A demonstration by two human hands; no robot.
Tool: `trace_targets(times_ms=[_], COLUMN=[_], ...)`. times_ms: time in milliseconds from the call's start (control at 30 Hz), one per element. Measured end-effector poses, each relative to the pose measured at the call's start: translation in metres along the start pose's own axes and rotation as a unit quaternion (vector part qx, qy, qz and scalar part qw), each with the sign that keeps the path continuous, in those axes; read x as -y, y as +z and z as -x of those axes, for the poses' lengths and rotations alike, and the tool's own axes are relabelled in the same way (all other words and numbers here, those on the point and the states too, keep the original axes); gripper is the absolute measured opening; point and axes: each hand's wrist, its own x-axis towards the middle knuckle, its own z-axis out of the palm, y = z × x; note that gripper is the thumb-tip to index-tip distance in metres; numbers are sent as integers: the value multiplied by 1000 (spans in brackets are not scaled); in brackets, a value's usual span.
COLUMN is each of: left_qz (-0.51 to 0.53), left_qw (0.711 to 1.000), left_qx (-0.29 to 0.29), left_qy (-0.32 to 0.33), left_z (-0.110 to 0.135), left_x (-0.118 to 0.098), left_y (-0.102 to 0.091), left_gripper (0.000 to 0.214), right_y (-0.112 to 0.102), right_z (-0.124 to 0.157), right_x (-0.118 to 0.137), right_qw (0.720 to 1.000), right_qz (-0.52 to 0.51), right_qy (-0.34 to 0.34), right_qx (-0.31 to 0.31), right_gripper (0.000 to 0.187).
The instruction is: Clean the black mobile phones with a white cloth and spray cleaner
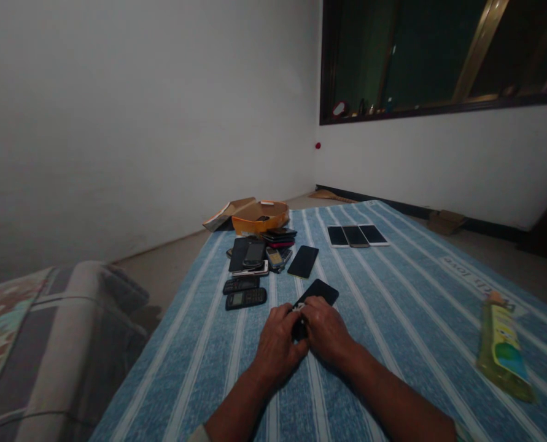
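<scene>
A black smartphone (318, 291) lies face up on the blue striped cloth (393, 319), its near end caught between both my hands. My left hand (277, 345) is curled round the phone's left near corner. My right hand (326, 330) is closed over its right near side, fingers pressed together. The part of the phone under my fingers is hidden. Just beyond lies another black phone (303, 261), and to the left a heap of phones (257, 258) with two keypad phones (245, 293) in front of it.
Three phones in a row (356, 236) lie further back on the cloth. An orange box (260, 216) with an open lid stands at the far end. A yellow-green packet (504, 344) lies at the right. A rolled grey blanket (65, 344) is on the left.
</scene>
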Motion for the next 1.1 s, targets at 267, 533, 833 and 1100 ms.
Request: trace_targets(times_ms=[267,533,833,1100], left_qz=[19,7,23,3], left_qw=[1000,999,1000,998], left_qx=[0,25,-1,27], left_qy=[-9,-33,-14,-49], left_z=[-2,-3,-1,-2], left_x=[-4,-10,-8,-13], left_y=[-3,-8,-5,-10], left_gripper=[26,31,29,28], right_y=[7,6,10,9], right_z=[3,-13,-5,-16], right_x=[-1,-25,-7,-27], right_qw=[999,999,998,999], right_qz=[2,25,-7,16], right_qy=[-40,-17,-57,-12], right_qx=[-14,-38,-34,-51], right_gripper=[21,22,21,25])
